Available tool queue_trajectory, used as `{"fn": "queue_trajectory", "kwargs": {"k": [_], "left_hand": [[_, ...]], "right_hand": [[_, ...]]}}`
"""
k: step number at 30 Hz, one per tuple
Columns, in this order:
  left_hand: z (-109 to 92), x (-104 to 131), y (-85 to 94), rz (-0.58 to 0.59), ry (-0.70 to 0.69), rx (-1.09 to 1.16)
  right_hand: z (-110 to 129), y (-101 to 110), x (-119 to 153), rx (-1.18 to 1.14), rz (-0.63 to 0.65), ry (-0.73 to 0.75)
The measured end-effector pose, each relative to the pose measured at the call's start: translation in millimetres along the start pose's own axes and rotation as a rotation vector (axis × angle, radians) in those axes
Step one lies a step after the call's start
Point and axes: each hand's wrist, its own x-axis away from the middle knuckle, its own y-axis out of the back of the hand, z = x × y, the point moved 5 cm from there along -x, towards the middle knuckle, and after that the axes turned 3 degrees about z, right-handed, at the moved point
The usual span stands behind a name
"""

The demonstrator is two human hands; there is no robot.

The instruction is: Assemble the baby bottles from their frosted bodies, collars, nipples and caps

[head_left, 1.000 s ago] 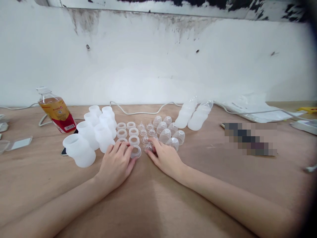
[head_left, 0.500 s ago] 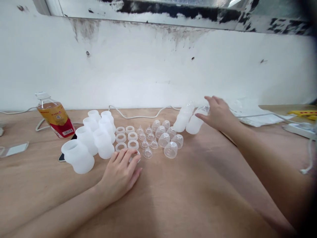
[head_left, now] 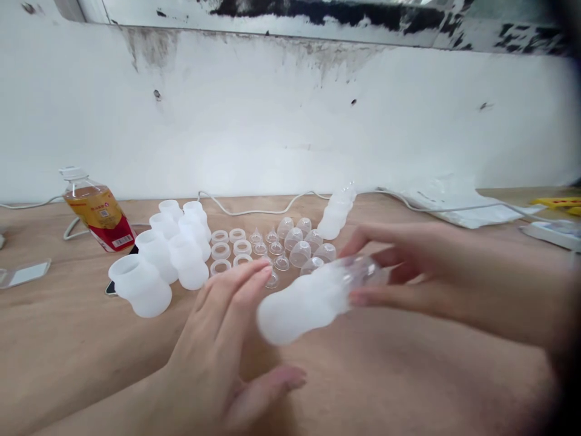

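My right hand (head_left: pixel 385 272) grips a white baby bottle (head_left: pixel 302 306) by its clear-capped end, tilted with its base to the left. Just left of that base is my left hand (head_left: pixel 231 333), thumb and fingers spread, holding nothing. Beyond the hands stand several open white bottle bodies (head_left: pixel 143 287), two columns of screw rings (head_left: pixel 220 251), several clear teats (head_left: pixel 281 261) and clear dome caps (head_left: pixel 300 254). The held bottle and my left hand partly hide the nearest rings, teats and caps. Another capped bottle (head_left: pixel 336 212) stands behind the caps.
A drink bottle (head_left: pixel 102 212) with a red and yellow label stands at the left, near a dark phone (head_left: pixel 111 288) behind the bottle bodies. A white cable (head_left: pixel 254 213) runs along the wall. At the right lie a white plastic bag (head_left: pixel 458 206) and a power strip (head_left: pixel 551 233).
My right hand has taken one of the two capped bottles from the back right and brought it forward, tilting it. My left hand has lifted off the rings and opened toward the bottle.
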Motion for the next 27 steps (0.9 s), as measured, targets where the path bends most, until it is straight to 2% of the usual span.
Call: {"fn": "queue_trajectory", "kwargs": {"k": [2, 5, 9, 11, 15, 23, 27], "left_hand": [[-3.8, -0.3, -4.3, 0.058, -0.028, -0.057], [3.4, 1.9, -17.2, 0.145, -0.004, -0.086], [18.0, 4.0, -33.0, 0.368, 0.087, -0.003], [20.5, 2.4, -34.0, 0.444, 0.109, 0.049], [21.5, -2.4, -31.2, 0.515, 0.167, 0.15], [21.5, -2.3, -31.0, 0.528, 0.216, 0.328], [17.7, -10.4, -25.8, 0.566, 0.272, 0.393]], "right_hand": [[14.7, -25.8, -6.6, -0.074, 0.068, -0.036], [27.9, -61.4, -20.0, -0.176, 0.188, -0.084], [36.5, -89.2, -30.7, -0.295, 0.343, -0.132], [38.7, -92.2, -32.3, -0.33, 0.384, -0.144], [41.2, -88.2, -32.3, -0.346, 0.399, -0.143], [40.4, -84.8, -27.8, -0.27, 0.438, -0.135], [46.7, -77.0, -28.3, -0.267, 0.451, -0.112]]}}
